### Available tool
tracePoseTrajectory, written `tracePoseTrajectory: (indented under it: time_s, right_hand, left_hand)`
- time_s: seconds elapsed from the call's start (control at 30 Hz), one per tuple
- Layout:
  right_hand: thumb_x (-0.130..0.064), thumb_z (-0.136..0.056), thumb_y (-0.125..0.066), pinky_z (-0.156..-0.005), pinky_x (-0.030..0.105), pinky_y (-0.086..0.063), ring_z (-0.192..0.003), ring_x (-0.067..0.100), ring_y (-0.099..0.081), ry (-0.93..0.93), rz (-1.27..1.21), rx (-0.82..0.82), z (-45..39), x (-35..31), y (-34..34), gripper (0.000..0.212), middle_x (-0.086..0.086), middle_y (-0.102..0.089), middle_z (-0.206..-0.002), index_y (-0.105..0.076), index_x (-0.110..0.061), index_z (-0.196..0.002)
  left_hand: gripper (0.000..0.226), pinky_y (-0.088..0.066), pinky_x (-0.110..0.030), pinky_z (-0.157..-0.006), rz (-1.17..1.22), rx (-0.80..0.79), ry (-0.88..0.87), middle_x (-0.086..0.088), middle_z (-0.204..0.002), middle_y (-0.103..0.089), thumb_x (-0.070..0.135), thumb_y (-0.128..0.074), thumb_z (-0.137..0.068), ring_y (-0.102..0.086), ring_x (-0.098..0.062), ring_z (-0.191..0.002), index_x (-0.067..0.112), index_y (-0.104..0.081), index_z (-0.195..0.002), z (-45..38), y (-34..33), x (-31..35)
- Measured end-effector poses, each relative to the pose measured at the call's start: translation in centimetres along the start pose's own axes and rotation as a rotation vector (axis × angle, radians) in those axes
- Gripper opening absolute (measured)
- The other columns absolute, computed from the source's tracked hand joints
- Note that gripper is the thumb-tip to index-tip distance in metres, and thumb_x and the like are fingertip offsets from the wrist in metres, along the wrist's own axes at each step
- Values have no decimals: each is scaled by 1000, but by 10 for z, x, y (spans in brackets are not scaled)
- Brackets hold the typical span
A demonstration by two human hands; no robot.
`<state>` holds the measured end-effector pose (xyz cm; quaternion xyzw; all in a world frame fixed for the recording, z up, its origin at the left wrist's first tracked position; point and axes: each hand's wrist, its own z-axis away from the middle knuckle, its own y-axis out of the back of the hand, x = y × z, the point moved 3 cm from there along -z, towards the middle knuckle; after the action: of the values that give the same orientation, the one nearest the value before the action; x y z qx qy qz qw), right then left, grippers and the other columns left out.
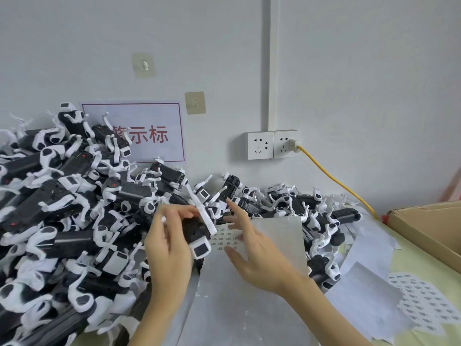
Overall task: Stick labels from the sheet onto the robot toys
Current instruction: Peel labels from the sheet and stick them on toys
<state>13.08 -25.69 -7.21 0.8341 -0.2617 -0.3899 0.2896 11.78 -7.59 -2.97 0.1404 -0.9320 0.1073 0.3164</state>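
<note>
Head view, left hand (169, 248) gripping glossy robot toy (197, 236)

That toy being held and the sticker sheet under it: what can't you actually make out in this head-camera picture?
- Print on the labels on the label sheet: too small and blurred to read.
- Whether the right hand has a label on a fingertip: too small to tell.
- Body of the robot toy: partly covered by the left hand.
- Wall sign: first character hidden behind the toy pile.
</note>
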Motion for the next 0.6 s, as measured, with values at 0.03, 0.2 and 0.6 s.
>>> tracePoseTrajectory:
  time_s: [0.03,0.2,0.6]
  right_hand:
    - [-34,-102,-62,-111,27,-42,-138,0,-46,9,-30,-7,1,1,-1,92,-12,-46,-157,6,-49,-162]
    - [-43,-94,-75,-102,26,-48,-126,-11,-50,9,-78,69,0,5,-3,93,-28,-45,-151,-10,-60,-158]
    - [-36,-93,-78,-107,3,-29,-140,-14,-36,82,-96,125,1,-8,7,82,-37,-34,-155,-27,-53,-154]
  left_hand:
    - [38,-52,-14,-78,143,16,143,11,-89,-73,36,-41,-113,-67,0,-82,20,-62,-86,0,0,-5]
    - [45,-63,-29,-74,826,-35,773,-10,-90,-78,45,-35,-111,-79,-25,-97,10,-60,-97,3,-8,-27]
    - [24,-46,-46,-117,1031,58,1144,-18,-128,-60,3,-49,-95,-54,-31,-133,4,-60,-116,18,-14,-28]
